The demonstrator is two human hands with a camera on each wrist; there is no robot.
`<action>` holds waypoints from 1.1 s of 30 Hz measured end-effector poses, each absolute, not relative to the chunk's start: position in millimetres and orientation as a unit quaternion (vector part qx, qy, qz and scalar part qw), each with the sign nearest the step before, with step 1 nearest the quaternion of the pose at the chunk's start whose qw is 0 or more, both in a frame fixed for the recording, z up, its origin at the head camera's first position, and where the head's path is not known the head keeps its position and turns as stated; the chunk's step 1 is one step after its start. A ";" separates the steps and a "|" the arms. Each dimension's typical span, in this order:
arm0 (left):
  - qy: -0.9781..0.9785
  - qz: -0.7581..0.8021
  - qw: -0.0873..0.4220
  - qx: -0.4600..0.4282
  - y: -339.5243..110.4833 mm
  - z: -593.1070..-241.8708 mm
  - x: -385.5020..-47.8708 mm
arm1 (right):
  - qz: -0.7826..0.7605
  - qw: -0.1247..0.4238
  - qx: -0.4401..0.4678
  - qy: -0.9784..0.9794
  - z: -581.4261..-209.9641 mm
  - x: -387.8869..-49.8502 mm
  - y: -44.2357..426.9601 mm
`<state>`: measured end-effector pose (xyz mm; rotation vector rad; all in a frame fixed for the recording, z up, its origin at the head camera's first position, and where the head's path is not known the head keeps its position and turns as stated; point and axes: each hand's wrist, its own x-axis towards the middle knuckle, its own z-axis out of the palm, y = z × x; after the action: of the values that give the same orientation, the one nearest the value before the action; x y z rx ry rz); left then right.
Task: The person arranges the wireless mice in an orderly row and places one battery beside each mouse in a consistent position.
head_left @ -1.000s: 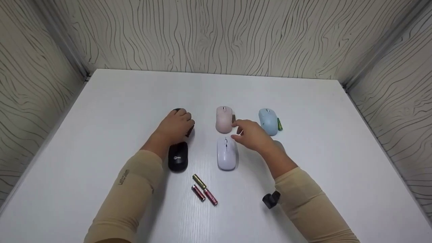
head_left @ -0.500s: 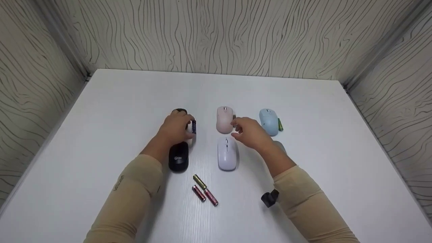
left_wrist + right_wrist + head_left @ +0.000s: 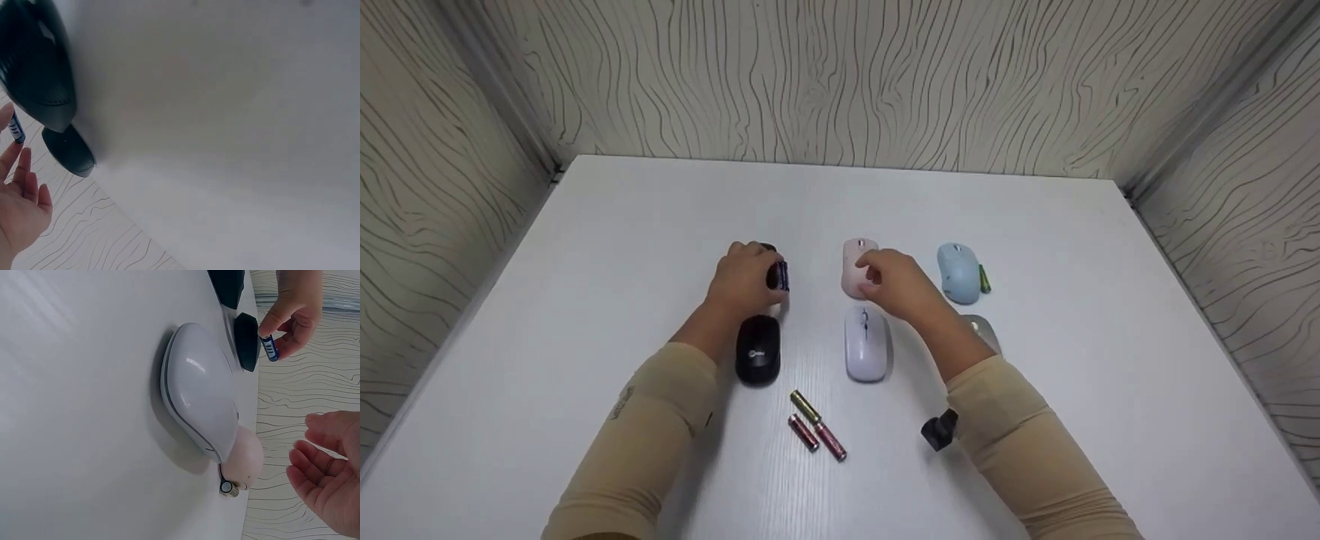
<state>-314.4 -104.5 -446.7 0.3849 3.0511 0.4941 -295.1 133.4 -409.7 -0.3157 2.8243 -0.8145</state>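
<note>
My left hand (image 3: pixel 742 277) pinches a dark blue battery (image 3: pixel 784 276) between thumb and finger; the right wrist view shows this blue battery (image 3: pixel 269 347) clear of the table. Under and behind that hand lies a black mouse (image 3: pixel 769 247), mostly covered. A second black mouse (image 3: pixel 758 350) sits nearer the front. Over the pink mouse (image 3: pixel 853 259) hovers my right hand (image 3: pixel 896 285), fingers loosely bent with nothing between them. From the right wrist, a battery (image 3: pixel 227 488) shows beside the pink mouse. The pale lavender mouse (image 3: pixel 866 343) stands just in front of the pink one.
A light blue mouse (image 3: pixel 959 273) with a green battery (image 3: pixel 984 278) beside it is at the right. A grey mouse (image 3: pixel 982 334) is partly behind my right forearm. Toward the front lie a gold battery (image 3: pixel 805 406) and two red batteries (image 3: pixel 831 442) on the white table (image 3: pixel 1072 337).
My left hand has lifted its fingers off the back black mouse and shifted slightly left with the blue battery. My right hand has moved left and up, over the pink mouse.
</note>
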 end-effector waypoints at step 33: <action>0.989 -0.017 0.027 0.145 -90.8 -459.3 -343.8 | -0.234 0.096 -0.141 0.957 -418.3 -297.9 115.9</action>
<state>-343.8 -90.8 -459.3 0.4481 3.0551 -0.0540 -297.9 115.9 -418.3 -0.4172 2.8370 -0.6931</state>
